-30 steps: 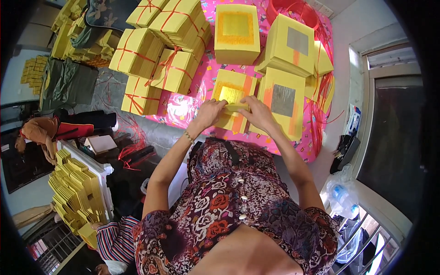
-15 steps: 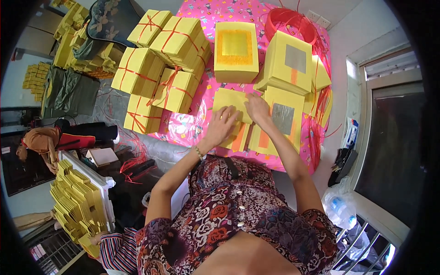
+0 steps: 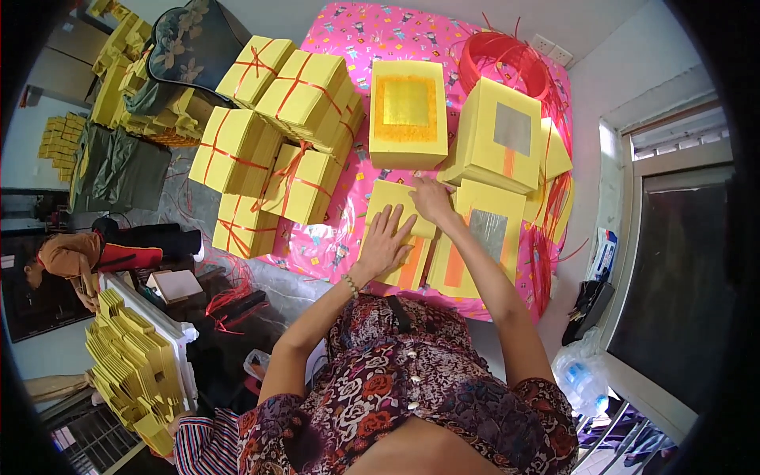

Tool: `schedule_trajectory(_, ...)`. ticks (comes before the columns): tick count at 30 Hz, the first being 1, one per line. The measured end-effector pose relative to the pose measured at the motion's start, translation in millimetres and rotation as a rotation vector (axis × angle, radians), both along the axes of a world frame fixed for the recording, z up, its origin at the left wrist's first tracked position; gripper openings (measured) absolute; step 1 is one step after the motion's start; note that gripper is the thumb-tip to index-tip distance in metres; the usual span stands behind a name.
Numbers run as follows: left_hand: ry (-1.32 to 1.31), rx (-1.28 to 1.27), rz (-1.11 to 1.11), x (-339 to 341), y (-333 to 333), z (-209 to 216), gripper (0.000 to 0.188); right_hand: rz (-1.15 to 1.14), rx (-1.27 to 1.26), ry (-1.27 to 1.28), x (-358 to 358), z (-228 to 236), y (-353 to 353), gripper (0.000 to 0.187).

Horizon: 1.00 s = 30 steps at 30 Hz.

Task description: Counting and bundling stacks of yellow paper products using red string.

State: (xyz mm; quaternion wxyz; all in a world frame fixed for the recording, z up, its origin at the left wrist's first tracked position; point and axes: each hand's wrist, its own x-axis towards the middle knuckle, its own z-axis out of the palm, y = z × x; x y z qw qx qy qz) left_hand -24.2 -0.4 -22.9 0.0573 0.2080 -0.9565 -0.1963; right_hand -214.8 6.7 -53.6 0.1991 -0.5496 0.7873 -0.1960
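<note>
A folded sheet of yellow paper (image 3: 389, 195) lies before me on a low stack of yellow paper (image 3: 400, 274) with an orange strip. My left hand (image 3: 383, 244) rests flat on the near part of the sheet, its fingers spread. At the sheet's far right corner, my right hand (image 3: 433, 199) has bent fingers drawn together on the paper edge; its fingertips are partly hidden. Right beside it lies another yellow paper stack (image 3: 507, 226), bearing a silver square and an orange strip, and my right forearm crosses over it.
Yellow bundles (image 3: 305, 184) tied with red ribbon stand at the left. Farther back are a tall stack with a gold square (image 3: 402, 103) and a silver-topped stack (image 3: 484, 131). A red ribbon coil (image 3: 507, 55) sits behind. Another person (image 3: 71, 252) works at far left.
The whole view has tilted, so the table sits lower in the picture. My right hand has slid slightly left along the sheet's far edge. My left hand stays on the paper.
</note>
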Motion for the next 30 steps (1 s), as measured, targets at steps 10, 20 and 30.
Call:
schedule_trajectory(10,-0.019,0.045,-0.007,2.4,-0.5,-1.2,0.063,-0.02,0.13,-0.19,9.0,-2.8,-7.9,0.034)
schedule_trajectory(20,-0.003,0.046,-0.013,0.7,-0.8,-4.9,0.067,0.006,0.108,-0.226,11.5,-2.0,-7.6,0.034)
schedule_trajectory(30,-0.042,0.028,-0.005,6.9,4.0,-5.8,0.065,-0.011,0.102,-0.187,17.8,3.2,-5.5,0.032)
